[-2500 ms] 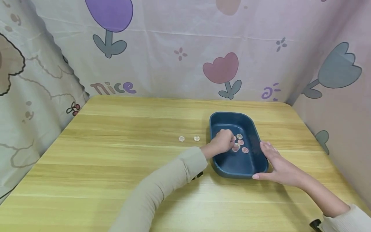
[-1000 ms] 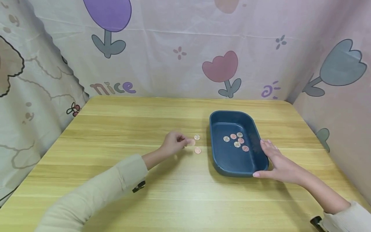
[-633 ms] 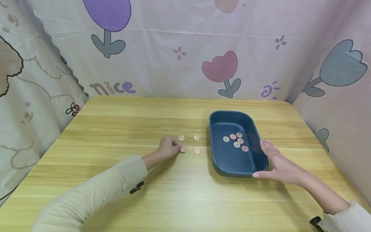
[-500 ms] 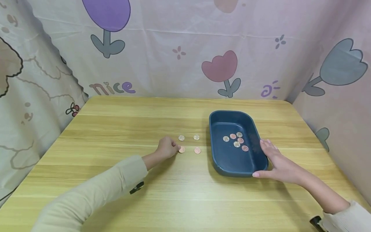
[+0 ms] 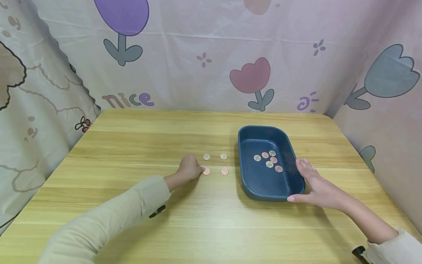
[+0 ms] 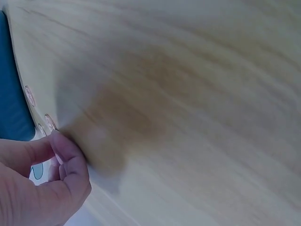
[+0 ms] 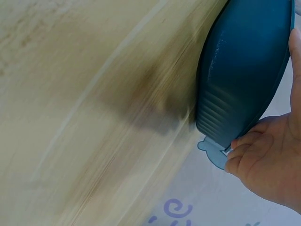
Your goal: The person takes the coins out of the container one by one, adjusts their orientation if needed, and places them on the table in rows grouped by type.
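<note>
On the wooden table, my left hand (image 5: 189, 168) pinches the left edge of a copper-coloured coin (image 5: 206, 171) lying flat. In the left wrist view, thumb and index fingertips meet at that coin (image 6: 50, 122). Another copper-coloured coin (image 5: 225, 171) lies to its right. Behind these two sit a pale gold coin (image 5: 206, 157) and a second pale gold coin (image 5: 224, 156), making a square. My right hand (image 5: 318, 189) holds the near right corner of a dark blue tray (image 5: 268, 187), thumb at the front rim and fingers along the right side.
Inside the tray are several loose coins (image 5: 269, 164), pale gold and copper mixed. A printed curtain (image 5: 184, 73) hangs behind the table (image 5: 132, 146) and on both sides.
My left hand has come out of the tray and moved left with a copper coin, now flat below the left gold coin. It has since slid slightly nearer. The right hand stays at the tray.
</note>
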